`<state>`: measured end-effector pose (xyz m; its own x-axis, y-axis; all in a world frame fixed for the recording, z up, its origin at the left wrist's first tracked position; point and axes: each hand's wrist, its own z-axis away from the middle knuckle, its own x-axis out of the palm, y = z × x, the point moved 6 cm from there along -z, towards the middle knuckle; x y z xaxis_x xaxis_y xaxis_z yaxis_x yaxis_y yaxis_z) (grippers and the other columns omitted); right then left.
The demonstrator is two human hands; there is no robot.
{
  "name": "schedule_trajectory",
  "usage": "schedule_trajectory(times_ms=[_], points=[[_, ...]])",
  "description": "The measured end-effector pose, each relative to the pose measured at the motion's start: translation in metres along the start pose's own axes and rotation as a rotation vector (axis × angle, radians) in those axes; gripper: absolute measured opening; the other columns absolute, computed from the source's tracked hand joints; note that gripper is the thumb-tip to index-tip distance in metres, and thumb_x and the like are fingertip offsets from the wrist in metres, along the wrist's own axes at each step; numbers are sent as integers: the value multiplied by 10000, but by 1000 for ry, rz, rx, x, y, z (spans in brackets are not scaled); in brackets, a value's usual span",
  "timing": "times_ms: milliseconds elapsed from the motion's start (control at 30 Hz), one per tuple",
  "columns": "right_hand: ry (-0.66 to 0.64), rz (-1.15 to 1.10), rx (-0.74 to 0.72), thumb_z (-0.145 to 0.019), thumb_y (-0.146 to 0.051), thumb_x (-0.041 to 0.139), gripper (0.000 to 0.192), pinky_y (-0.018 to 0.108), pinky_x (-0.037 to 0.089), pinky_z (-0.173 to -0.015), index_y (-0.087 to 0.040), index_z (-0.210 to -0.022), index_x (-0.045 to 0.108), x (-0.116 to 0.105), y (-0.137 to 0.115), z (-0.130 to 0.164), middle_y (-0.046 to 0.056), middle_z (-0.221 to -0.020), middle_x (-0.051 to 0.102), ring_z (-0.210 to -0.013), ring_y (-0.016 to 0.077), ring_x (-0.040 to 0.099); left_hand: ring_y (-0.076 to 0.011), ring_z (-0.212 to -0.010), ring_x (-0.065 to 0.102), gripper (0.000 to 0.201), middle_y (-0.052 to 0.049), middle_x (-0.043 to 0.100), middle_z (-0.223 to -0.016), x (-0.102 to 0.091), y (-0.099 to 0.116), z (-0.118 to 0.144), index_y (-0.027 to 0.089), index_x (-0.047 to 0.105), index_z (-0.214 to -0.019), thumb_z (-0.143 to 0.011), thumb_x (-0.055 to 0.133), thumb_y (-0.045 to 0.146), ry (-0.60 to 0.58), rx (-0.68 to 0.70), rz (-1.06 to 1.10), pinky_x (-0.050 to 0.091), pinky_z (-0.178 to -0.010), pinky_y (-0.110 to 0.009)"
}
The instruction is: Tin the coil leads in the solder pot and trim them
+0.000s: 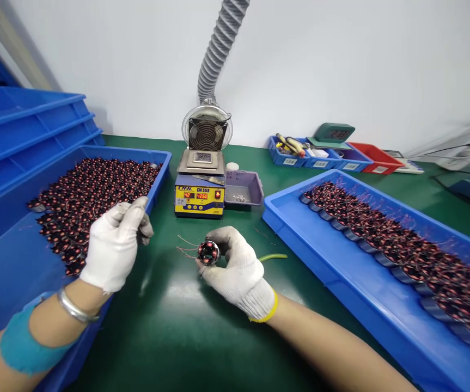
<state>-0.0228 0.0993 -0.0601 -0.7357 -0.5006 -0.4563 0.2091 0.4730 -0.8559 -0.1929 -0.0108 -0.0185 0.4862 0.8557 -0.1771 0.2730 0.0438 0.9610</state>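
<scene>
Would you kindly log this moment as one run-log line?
right hand: grips wound coil | left hand: closed, contents unclear, over left tray | solder pot: behind

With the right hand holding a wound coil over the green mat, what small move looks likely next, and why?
Probably a short carry of the coil forward to the solder pot. The right hand pinches it in its grip with thin leads sticking out loose to the left, the pot's display is lit, and the left hand is closed at the edge of the left tray.
</scene>
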Motion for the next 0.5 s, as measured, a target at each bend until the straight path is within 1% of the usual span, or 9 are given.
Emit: schedule_trajectory(times_ms=[33,133,167,200,233,300,367,433,500], points=[[18,-5,0,-626,-249,657,351,272,523,-675,-222,-964,564,0,1,0,-4,-862,624,-717,135,611,-99,-461,475,275,51,517,-519,5,-1,1,195,535,-665,-804,532,431,-87,-30,8,395,-473,-227],[43,-19,0,-619,-249,657,362,276,524,-676,-214,-967,566,0,1,-1,3,-851,624,-716,141,612,-110,-482,492,334,36,544,-548,36,-7,20,187,534,-658,-790,537,494,-538,-153,-80,386,-472,-236],[42,-21,-1,-612,-244,658,371,275,524,-679,-215,-970,566,0,1,-1,1,-850,624,-720,141,613,-108,-475,481,335,39,534,-533,44,-9,29,188,523,-636,-780,553,489,-643,-195,-100,373,-466,-234],[39,-22,0,-606,-241,660,377,273,524,-679,-218,-970,566,1,0,0,-1,-847,624,-719,140,612,-104,-465,465,337,45,515,-510,50,-11,37,190,504,-607,-772,569,476,-700,-235,-100,361,-460,-232],[40,-20,5,-601,-244,665,378,272,523,-676,-220,-966,567,1,0,0,-4,-841,624,-712,139,610,-100,-452,450,343,51,497,-487,53,-13,43,192,485,-581,-767,582,463,-709,-268,-83,351,-455,-230],[45,-20,15,-596,-275,682,378,271,522,-662,-218,-952,569,2,-1,1,-4,-826,621,-690,137,604,-93,-440,442,348,55,485,-471,54,-13,45,194,476,-560,-770,590,446,-640,-281,-14,356,-455,-230],[49,-33,15,-590,-317,698,390,271,521,-647,-213,-944,569,2,-3,1,1,-820,618,-679,138,600,-92,-464,469,318,51,499,-489,47,-9,38,191,502,-567,-776,593,413,-499,-212,59,390,-488,-230],[52,-42,9,-583,-327,702,395,278,519,-647,-207,-935,569,3,-5,2,7,-817,617,-678,142,597,-90,-500,491,264,50,507,-519,31,-4,24,191,522,-595,-780,594,365,-283,-129,166,414,-518,-227],[56,-26,21,-579,-316,697,379,292,517,-650,-205,-918,570,2,-5,1,8,-803,614,-671,147,593,-83,-510,483,156,61,493,-554,13,-3,11,202,558,-697,-770,607,331,-37,-105,333,414,-506,-218]])
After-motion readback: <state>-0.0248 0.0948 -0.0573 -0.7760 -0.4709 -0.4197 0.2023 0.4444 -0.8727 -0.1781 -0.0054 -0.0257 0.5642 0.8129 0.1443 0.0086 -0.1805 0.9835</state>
